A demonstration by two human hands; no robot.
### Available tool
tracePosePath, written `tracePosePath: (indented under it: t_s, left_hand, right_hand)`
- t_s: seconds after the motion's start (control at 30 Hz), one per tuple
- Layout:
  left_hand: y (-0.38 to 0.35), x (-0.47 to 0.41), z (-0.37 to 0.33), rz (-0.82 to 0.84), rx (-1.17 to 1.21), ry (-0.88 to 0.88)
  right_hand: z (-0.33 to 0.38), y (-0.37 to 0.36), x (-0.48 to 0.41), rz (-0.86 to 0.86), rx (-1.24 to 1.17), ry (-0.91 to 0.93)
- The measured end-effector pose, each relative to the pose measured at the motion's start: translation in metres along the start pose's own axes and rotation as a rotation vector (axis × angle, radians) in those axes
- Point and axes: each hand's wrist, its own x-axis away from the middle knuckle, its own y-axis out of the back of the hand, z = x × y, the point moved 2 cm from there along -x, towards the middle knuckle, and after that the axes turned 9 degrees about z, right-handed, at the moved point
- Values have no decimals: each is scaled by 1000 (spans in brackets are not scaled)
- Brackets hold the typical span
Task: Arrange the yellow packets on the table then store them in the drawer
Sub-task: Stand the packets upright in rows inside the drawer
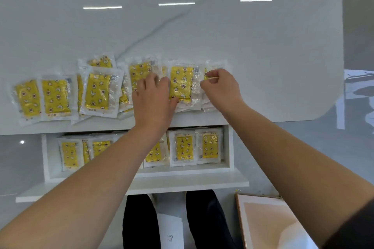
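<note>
Head view: left hand lies flat on yellow packets; right hand pinches one's clear edge. Probably light, limp, slippery film; grip sealed margins.

An overlapping row of packets lies along the table's near edge. Below that edge the drawer stands open, stored packets side by side inside. The left hand rests on the row right of centre; the right hand pinches the end packet just beside it.

Left forearm hides some drawer packets — print unreadable.
</note>
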Motion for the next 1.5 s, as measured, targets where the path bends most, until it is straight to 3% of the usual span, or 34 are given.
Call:
tracePosePath:
  t_s: [0.23, 0.47, 0.63, 0.83, 1.13, 1.3, 1.43, 1.5]
  left_hand:
    - [-4, 6, 1, -12, -36, -23]
    - [3, 1, 18, -99, 89, -114]
    - [14, -16, 39, -31, 145, 217]
    - [14, -31, 22, 88, 159, 325]
    - [18, -23, 12, 46, 223, 240]
    - [24, 10, 14, -98, 487, 88]
    - [0, 75, 11, 22, 608, -154]
    - [-22, 103, 17, 95, 599, -158]
  right_hand:
    - [11, -19, -15, 130, -22, -54]
    - [12, -19, -14, 112, -53, -54]
    - [-2, -1, -8, 213, -261, -57]
    - [-13, -5, -5, 254, -397, -71]
    - [-25, -5, 6, 352, -448, -63]
    - [-42, 3, 28, 550, -620, -118]
    - [-77, -5, 54, 712, -712, -262]
    - [-95, -15, 66, 741, -709, -320]
